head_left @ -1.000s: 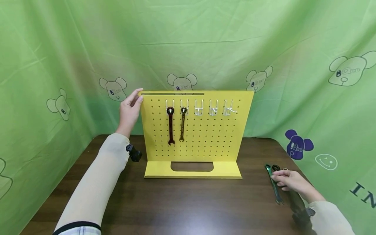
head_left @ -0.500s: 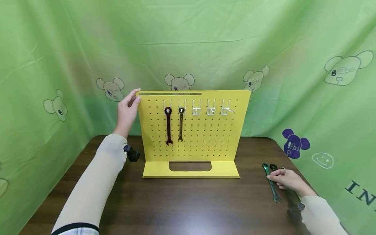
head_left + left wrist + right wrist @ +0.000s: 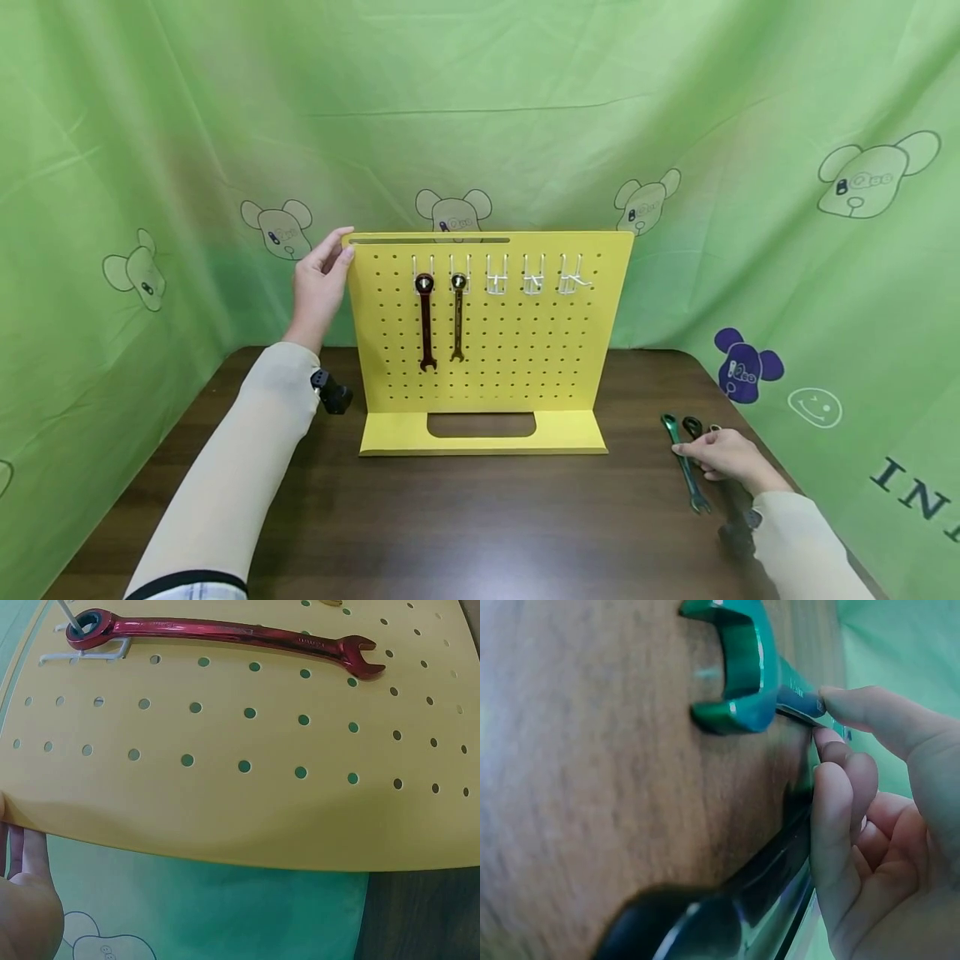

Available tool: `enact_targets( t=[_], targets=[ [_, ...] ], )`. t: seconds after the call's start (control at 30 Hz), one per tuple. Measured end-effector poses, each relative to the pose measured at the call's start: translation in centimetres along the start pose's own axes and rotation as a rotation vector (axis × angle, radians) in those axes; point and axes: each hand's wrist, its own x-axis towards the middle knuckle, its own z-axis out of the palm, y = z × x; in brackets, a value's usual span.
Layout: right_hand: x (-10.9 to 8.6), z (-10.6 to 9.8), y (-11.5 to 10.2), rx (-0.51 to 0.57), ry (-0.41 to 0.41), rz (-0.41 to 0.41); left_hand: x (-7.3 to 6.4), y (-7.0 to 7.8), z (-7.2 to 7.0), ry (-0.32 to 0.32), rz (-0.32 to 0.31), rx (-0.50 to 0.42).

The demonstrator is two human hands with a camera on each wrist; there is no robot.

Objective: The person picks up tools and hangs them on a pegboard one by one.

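A yellow pegboard [image 3: 510, 375] stands upright at the middle of the brown table. My left hand [image 3: 322, 271] holds its top left corner, and its fingers [image 3: 22, 877] show behind the board's edge. A red wrench [image 3: 425, 321] [image 3: 225, 631] and a bronze wrench [image 3: 457, 317] hang from white hooks; three hooks [image 3: 533, 279] to their right are bare. At the right, my right hand [image 3: 716, 458] [image 3: 821, 720] pinches the shaft of a green wrench [image 3: 686, 467] [image 3: 742, 667] that lies on the table. A black wrench [image 3: 693, 427] [image 3: 705, 915] lies right beside it, partly under the hand.
Green cloth with bear prints hangs close behind and on both sides of the table [image 3: 480, 517]. The pegboard's flat foot [image 3: 390, 433] juts toward me, with a slot cut in it. A small black camera [image 3: 330, 392] sits on my left wrist.
The head view has drifted, so everything sits slightly further left. The left hand stays at the board's corner and the right hand stays on the green wrench.
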Motion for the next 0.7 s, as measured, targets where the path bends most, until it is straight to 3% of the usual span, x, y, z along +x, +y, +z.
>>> enact_targets(
  t=[0.7],
  targets=[
    [-0.14,-0.15,0.36,0.151,-0.034,0.003,0.01,-0.05,0.05,-0.001,-0.001,-0.024]
  ],
)
